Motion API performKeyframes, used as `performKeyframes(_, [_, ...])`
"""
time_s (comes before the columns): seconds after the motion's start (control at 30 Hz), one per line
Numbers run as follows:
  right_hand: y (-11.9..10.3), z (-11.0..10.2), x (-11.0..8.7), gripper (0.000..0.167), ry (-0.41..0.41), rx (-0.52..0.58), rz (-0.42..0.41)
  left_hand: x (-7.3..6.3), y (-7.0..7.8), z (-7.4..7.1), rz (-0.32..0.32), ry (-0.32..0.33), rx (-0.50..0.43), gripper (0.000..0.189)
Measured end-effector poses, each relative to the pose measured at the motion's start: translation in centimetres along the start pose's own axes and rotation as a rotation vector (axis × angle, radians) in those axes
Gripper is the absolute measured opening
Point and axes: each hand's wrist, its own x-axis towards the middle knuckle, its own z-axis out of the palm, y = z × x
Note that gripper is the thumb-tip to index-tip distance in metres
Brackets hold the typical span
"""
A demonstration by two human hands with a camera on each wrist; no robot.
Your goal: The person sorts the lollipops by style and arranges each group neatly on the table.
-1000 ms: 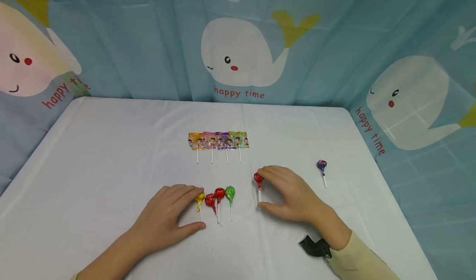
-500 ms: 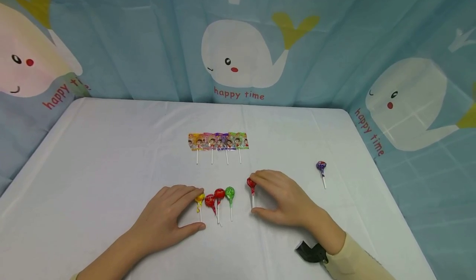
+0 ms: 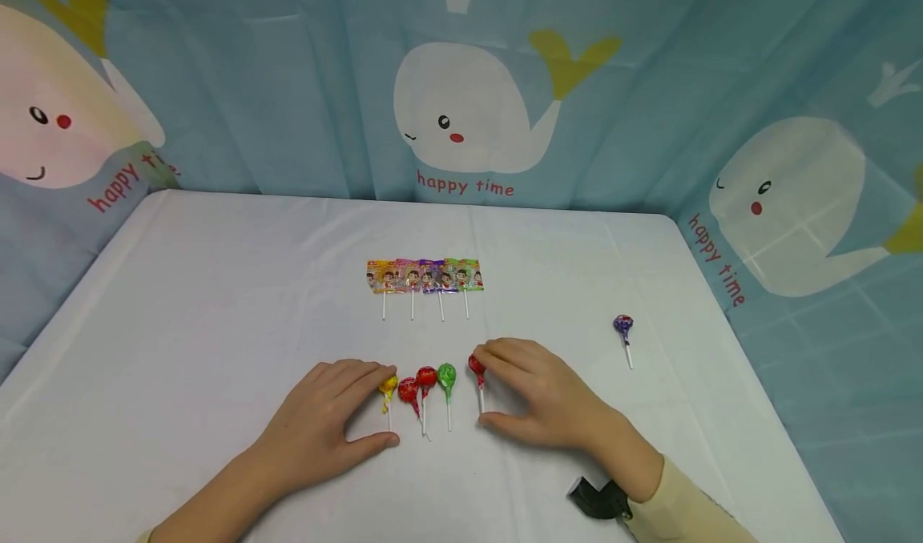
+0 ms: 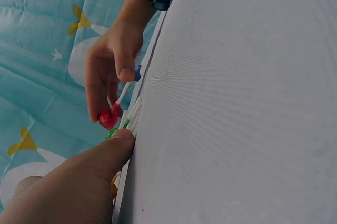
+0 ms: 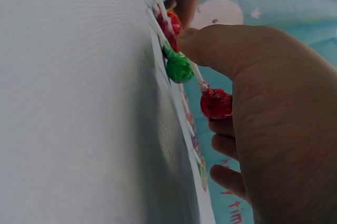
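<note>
My right hand (image 3: 537, 395) holds a red lollipop (image 3: 476, 364) lengthwise, fingertips at its wrapped head and thumb at the stick's lower end. In the right wrist view that red lollipop (image 5: 216, 104) is beside the green one (image 5: 179, 68). My left hand (image 3: 324, 423) rests on the table with its fingers at the head of a yellow lollipop (image 3: 388, 386) and its thumb by the stick end. Between the hands lie a red lollipop (image 3: 409, 391), a second red lollipop (image 3: 426, 377) and a green lollipop (image 3: 446, 376). The two red sticks cross.
Behind them, several flat-wrapped lollipops (image 3: 425, 276) lie in an overlapping row. A purple lollipop (image 3: 623, 325) lies alone to the right. The white table (image 3: 216, 303) backs onto a blue whale-print curtain (image 3: 303, 86). A black wrist device (image 3: 600, 498) is on the right wrist.
My right hand has slid left and slightly toward me with the red lollipop, closing the gap to the green one. My left hand has stayed still at the yellow lollipop.
</note>
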Motion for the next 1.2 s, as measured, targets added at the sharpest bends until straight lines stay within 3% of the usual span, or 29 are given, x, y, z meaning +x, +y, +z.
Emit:
performKeyframes(0.73, [-0.5, 1.0, 0.3, 0.075, -0.087, -0.025, -0.023, 0.1, 0.2, -0.1, -0.019, -0.01, -0.002, 0.083])
performKeyframes(1.2, [-0.7, 1.2, 0.5, 0.078, -0.116, -0.017, 0.014, 0.0, 0.1, 0.0, -0.024, -0.013, 0.0, 0.083])
